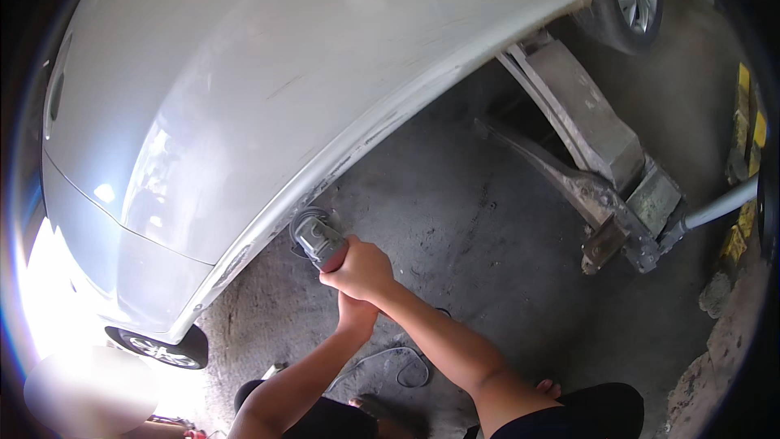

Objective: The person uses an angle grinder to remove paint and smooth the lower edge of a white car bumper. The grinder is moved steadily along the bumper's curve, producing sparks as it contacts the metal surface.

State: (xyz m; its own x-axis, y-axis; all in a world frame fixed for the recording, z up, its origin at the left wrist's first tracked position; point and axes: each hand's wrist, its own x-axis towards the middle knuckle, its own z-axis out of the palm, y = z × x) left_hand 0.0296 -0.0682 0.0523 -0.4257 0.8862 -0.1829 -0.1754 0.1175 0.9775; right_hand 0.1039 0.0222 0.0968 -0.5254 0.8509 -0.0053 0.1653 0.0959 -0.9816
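Observation:
An angle grinder with a grey head is pressed close against the lower sill of a silver car. Wrapped round the grinder's body is my right hand. My left hand is closed just behind and below it, around the rear of the tool; its fingers are partly hidden. Bare scraped patches and dark marks run along the sill. At this angle I cannot tell whether the disc touches the metal.
A floor jack reaches under the car's sill at right, its pale handle extending rightward. A grey cord loops on the concrete floor near my feet. Car wheels show at both ends. Yellow-painted pieces stand by the right edge.

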